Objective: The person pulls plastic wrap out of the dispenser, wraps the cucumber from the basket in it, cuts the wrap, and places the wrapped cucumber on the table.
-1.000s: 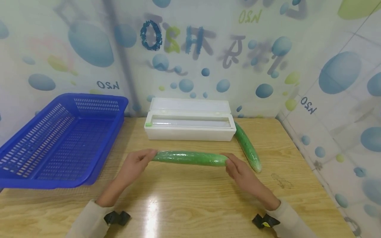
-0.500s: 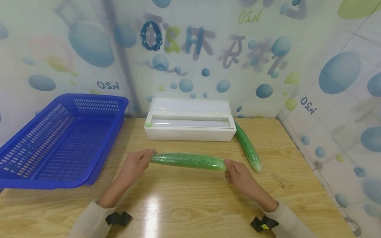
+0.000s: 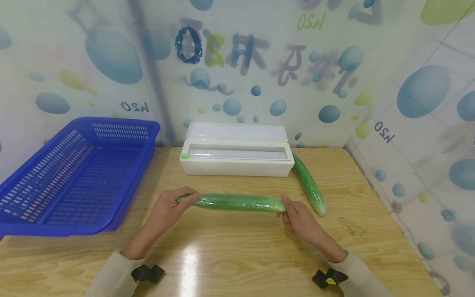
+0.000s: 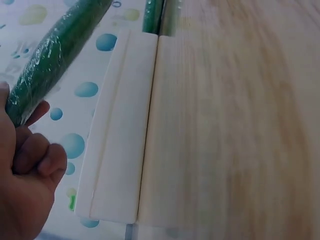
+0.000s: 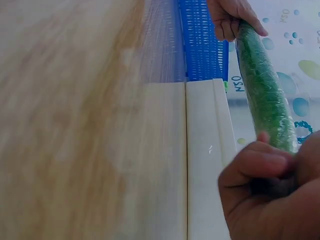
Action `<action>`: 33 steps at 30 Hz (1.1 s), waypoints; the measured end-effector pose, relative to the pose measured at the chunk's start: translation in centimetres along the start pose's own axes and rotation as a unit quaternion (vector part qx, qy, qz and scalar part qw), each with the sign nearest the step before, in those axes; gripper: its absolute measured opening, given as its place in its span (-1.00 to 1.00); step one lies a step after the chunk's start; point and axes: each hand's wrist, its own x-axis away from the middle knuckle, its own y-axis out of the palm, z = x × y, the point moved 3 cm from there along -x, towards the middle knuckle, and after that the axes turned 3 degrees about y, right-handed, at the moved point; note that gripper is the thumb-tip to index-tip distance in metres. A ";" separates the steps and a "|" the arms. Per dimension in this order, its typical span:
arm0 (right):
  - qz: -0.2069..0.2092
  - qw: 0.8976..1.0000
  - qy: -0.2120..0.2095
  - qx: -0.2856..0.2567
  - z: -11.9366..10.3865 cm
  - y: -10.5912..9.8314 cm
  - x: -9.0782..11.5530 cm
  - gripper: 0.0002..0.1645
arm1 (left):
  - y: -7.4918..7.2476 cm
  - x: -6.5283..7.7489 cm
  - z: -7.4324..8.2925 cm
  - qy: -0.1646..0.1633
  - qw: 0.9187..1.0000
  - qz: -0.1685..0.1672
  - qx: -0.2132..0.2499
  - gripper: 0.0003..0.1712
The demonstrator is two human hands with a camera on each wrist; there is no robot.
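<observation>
A cucumber [image 3: 237, 202] in shiny clear film is held level between both hands, above the table in front of a white cling film dispenser [image 3: 237, 167]. My left hand [image 3: 171, 207] pinches its left end, with the thumb on top and the fingers curled under. At the paler right end, my right hand [image 3: 299, 218] grips it between thumb and curled fingers. The right wrist view shows the film wrinkled along the cucumber [image 5: 265, 90]. A second cucumber [image 3: 309, 183] lies slanted on the table beside the dispenser's right end, also glossy with film.
A blue plastic basket [image 3: 107, 225] stands at the left of the wooden table [image 3: 237, 255]. The dispenser's lid [image 3: 237, 131] is raised, showing a roll inside, with a small green slider [image 3: 185, 156] at its left. A patterned wall rises behind.
The held cucumber dips at its right end, then levels out slightly lower than before. Both hands shift their grip a little at its ends. The dispenser, basket and second cucumber stay put.
</observation>
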 end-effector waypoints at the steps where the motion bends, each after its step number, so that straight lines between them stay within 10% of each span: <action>1: -0.007 1.000 -0.007 -0.001 0.0 0.1 -0.1 -0.27 | 0.0 0.0 0.0 -0.012 1.000 0.000 0.002 -0.85; 9: -0.027 0.993 -0.108 0.040 -0.1 0.7 -0.6 -0.62 | -0.1 0.1 -0.8 -0.184 0.982 0.041 0.032 -0.49; 17: -0.011 0.980 -0.189 0.061 -0.7 0.5 -0.6 -0.68 | 0.2 0.2 -1.9 -0.260 0.965 0.013 0.037 -0.44; 26: 0.025 0.995 -0.066 0.077 -0.4 0.3 -0.8 -0.35 | 0.5 0.2 -1.5 -0.203 0.978 0.000 0.050 -0.43; 33: 0.051 0.993 -0.014 0.109 -0.2 -0.1 -0.8 -0.20 | 0.5 -0.1 -1.0 -0.100 0.994 -0.051 0.005 -0.81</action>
